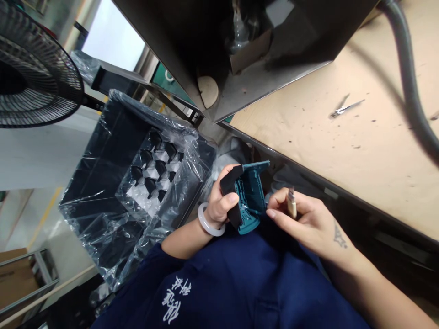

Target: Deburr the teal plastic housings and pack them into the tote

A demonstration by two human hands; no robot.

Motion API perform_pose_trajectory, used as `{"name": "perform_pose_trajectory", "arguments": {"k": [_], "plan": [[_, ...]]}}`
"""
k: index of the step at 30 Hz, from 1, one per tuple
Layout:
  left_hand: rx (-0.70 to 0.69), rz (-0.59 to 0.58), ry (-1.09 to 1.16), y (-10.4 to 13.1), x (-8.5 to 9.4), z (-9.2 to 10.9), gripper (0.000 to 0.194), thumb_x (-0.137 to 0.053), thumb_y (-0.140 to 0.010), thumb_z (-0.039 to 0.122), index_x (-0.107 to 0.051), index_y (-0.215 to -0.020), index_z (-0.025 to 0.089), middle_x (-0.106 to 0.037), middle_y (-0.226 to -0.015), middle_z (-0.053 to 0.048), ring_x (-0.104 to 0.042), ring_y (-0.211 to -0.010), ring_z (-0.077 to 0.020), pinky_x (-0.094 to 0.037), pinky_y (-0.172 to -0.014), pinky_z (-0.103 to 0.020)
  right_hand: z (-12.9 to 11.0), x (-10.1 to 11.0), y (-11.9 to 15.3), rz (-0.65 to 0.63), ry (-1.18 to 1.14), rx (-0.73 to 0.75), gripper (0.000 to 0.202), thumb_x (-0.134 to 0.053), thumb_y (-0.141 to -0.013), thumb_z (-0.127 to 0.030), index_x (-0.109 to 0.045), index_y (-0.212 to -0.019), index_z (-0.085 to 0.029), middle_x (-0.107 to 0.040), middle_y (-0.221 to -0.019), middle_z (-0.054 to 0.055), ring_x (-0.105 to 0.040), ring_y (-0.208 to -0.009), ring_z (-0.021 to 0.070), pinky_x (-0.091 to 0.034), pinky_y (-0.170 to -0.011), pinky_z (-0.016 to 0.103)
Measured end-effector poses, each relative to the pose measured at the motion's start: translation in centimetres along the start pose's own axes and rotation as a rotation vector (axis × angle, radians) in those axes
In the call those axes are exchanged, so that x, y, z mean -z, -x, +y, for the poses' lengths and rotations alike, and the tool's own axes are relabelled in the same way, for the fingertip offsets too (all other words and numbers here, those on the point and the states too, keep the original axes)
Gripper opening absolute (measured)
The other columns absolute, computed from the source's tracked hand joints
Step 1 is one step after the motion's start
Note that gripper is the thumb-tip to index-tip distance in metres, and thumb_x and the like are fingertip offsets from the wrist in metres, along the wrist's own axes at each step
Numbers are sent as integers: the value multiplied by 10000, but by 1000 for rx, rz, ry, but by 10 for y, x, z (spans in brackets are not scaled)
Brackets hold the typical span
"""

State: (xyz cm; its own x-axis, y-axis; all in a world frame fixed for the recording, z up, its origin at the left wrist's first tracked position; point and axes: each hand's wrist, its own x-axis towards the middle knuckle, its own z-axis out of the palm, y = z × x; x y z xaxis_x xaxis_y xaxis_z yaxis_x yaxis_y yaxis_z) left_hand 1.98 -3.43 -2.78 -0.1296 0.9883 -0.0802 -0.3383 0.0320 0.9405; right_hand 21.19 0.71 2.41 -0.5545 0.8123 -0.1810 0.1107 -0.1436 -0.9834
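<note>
My left hand (222,201) is wrapped round a teal plastic housing (254,194) with a black section at its near side. The hollow, ribbed inside of the housing faces up and to the right. My right hand (302,217) is closed, with a small tan-handled tool (291,205) held among its fingers. A dull metal-looking end shows at the top of that tool; its exact kind is unclear. The right thumb and forefinger come together close beside the housing's right edge, and whether they touch it is hard to see.
Left of my hands stands a dark bin (92,169) lined with clear plastic, holding several black parts in white dividers. A wooden workbench (377,160) carries metal nippers (345,109) and dark scraps. Nearby are a metal hood (274,87), a grey hose (408,68) and a fan (37,73).
</note>
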Motion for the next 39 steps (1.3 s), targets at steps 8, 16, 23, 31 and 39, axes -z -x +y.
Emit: {"name": "perform_pose_trajectory", "arguments": {"k": [8,16,23,31,39], "plan": [[205,95,185,3,-8,8,637,-811,-754,643,-681,-1205,212,-719,-998,-37,-695,-926,-229,-588,-866,-369,10,2,-1,48,-185,-152,372,-752,-875,-500,-598,-714,-201,-488,-575,-27,-393,-505,107,-314,-461,246],[246,119,248,1,-10,5,651,-845,-711,666,-709,-1186,242,-749,-1139,-58,-688,-1163,-310,-545,-1038,-447,11,-7,-1,100,-207,-173,435,-854,-793,-531,-639,-1007,-219,-476,-634,-67,-398,-518,99,-357,-483,238],[265,72,264,3,-12,6,546,-853,-738,597,-719,-1143,256,-755,-955,-21,-731,-898,-236,-598,-876,-373,20,0,2,209,52,-20,314,-635,-1006,-529,-642,-1076,-222,-625,-764,-3,-557,-622,140,-469,-560,261],[211,-91,177,0,-2,-2,820,-958,-600,492,-616,-1314,278,-702,-1242,-83,-695,-1087,-297,-566,-964,-444,11,4,1,329,387,304,191,-571,-1052,-218,-694,-1195,-240,-767,-1040,51,-742,-906,186,-608,-792,287],[193,-179,112,1,6,-10,835,-963,-653,490,-532,-1354,346,-623,-1348,-65,-704,-1003,-237,-584,-855,-369,5,-3,8,473,500,394,216,-705,-968,-145,-676,-1160,-240,-788,-1006,15,-775,-839,155,-650,-799,237]]}}
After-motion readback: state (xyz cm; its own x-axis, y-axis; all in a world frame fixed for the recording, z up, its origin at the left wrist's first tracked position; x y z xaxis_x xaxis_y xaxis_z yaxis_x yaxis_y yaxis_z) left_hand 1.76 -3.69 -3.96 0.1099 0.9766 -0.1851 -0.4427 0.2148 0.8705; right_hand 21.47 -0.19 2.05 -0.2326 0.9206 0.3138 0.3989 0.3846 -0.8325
